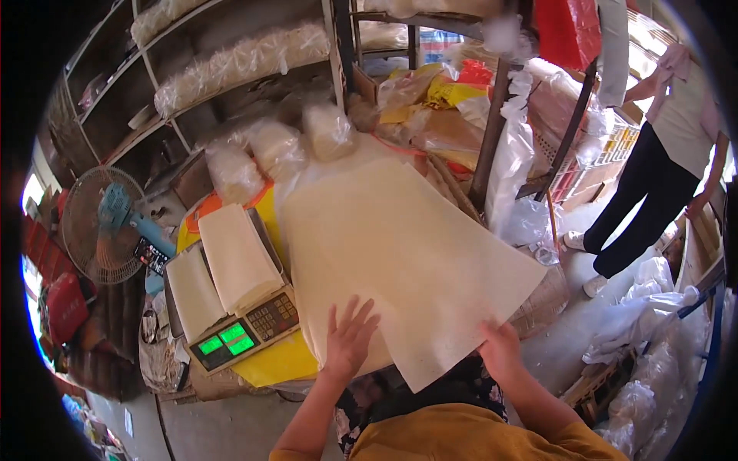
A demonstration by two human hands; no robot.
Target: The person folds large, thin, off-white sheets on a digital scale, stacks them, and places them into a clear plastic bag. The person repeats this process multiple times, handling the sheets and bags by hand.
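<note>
A large, thin cream sheet (407, 253) lies on top of a broad cream stack on the table, its near corner hanging over the front edge toward my lap. My left hand (350, 338) rests with spread fingers at the near left side of the sheet. At the right edge, my right hand (500, 349) has its fingers closed on the sheet's margin. Left of the stack stands a digital scale (244, 330) with lit green displays. Two folded cream bundles (240, 257) lie side by side on it.
Several clear plastic bags (277, 150) of pale goods sit behind the stack, below a shelf (231, 84). A blue fan (115, 211) stands at far left. On the right, a person (653, 161) stands beside crates, with plastic wrapping (646, 338) over the floor nearby.
</note>
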